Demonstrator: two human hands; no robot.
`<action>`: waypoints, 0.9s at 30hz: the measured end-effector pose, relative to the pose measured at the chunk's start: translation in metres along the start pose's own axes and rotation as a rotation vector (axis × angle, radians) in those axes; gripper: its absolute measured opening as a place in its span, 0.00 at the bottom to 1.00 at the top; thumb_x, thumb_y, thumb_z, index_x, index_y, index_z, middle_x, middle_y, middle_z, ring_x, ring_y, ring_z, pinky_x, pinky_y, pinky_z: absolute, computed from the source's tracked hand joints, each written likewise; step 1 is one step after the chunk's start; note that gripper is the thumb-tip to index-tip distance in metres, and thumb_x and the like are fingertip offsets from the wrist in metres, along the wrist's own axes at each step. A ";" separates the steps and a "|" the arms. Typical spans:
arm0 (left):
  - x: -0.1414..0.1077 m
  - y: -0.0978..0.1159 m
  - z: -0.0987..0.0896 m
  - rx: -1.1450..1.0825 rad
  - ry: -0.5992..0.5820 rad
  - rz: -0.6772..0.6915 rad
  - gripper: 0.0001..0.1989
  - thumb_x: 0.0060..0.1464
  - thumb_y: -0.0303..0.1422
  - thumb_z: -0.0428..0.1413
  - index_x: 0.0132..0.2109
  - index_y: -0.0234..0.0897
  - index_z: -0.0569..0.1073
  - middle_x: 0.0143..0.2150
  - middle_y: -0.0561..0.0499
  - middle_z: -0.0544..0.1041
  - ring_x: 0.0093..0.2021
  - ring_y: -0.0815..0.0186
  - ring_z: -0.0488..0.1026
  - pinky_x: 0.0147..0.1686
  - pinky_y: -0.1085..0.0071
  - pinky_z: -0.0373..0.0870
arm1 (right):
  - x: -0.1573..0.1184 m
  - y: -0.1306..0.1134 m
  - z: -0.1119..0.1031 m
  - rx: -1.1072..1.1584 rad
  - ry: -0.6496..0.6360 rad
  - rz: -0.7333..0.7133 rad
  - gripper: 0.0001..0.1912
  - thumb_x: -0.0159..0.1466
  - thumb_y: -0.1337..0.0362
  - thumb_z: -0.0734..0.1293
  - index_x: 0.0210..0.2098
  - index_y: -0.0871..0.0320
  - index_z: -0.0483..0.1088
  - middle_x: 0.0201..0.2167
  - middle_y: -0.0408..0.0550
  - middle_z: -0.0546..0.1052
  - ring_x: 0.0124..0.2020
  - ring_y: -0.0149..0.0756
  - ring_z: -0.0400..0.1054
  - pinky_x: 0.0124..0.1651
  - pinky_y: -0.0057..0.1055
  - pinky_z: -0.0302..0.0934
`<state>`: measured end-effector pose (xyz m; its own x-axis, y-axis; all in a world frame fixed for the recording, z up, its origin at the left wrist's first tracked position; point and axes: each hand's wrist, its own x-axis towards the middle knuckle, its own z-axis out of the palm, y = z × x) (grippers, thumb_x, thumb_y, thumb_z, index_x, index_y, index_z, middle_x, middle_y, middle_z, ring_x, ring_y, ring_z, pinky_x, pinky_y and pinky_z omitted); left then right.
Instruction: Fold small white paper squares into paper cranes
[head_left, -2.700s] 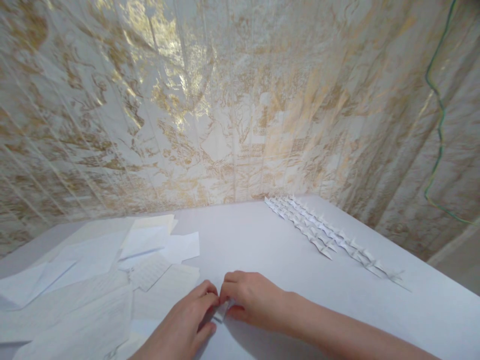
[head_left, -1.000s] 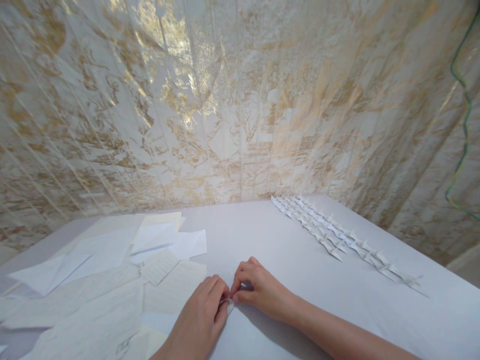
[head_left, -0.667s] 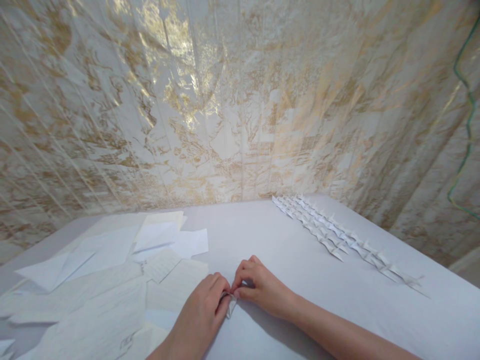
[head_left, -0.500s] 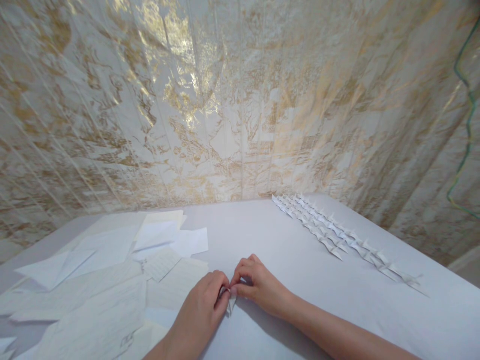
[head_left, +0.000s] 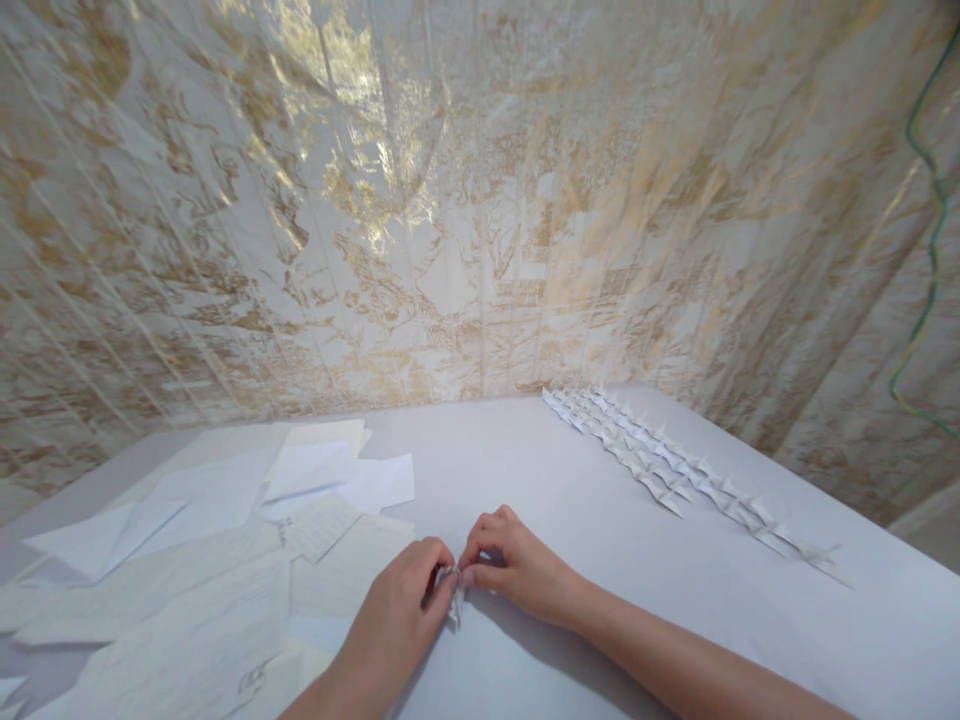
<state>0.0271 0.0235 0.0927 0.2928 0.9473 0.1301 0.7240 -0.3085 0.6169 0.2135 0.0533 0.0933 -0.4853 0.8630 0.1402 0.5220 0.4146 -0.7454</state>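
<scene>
Over the worktop (head_left: 480, 460), the small folded paper (head_left: 456, 600) sits pinched between the left hand's (head_left: 409, 600) fingers; the right hand's (head_left: 517, 570) fingers close together on its edge.

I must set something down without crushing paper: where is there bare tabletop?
Bare table lies between the loose sheets and folded rows, back to the patterned backdrop; another patch, between those rows and the right forearm. Crowded: the left side, under sheets, and front centre, where left hand and right hand hold a folded piece.
</scene>
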 end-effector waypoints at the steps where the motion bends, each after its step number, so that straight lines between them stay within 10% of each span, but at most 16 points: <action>1: 0.000 0.000 0.000 -0.002 0.003 -0.002 0.06 0.58 0.31 0.49 0.32 0.42 0.67 0.29 0.54 0.71 0.30 0.62 0.69 0.34 0.68 0.63 | 0.000 0.000 0.000 -0.003 0.003 0.003 0.05 0.59 0.72 0.76 0.30 0.56 0.80 0.33 0.42 0.77 0.43 0.38 0.67 0.51 0.33 0.58; 27: 0.002 0.009 -0.012 -0.173 -0.040 -0.034 0.11 0.59 0.39 0.49 0.32 0.42 0.71 0.29 0.53 0.76 0.31 0.61 0.71 0.36 0.67 0.65 | 0.010 -0.007 0.006 -0.118 -0.012 0.074 0.06 0.53 0.68 0.78 0.26 0.57 0.78 0.31 0.44 0.76 0.40 0.41 0.64 0.46 0.36 0.55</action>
<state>0.0267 0.0231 0.1083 0.2968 0.9517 0.0783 0.6164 -0.2535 0.7455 0.2006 0.0572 0.0958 -0.4501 0.8894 0.0797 0.6351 0.3815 -0.6717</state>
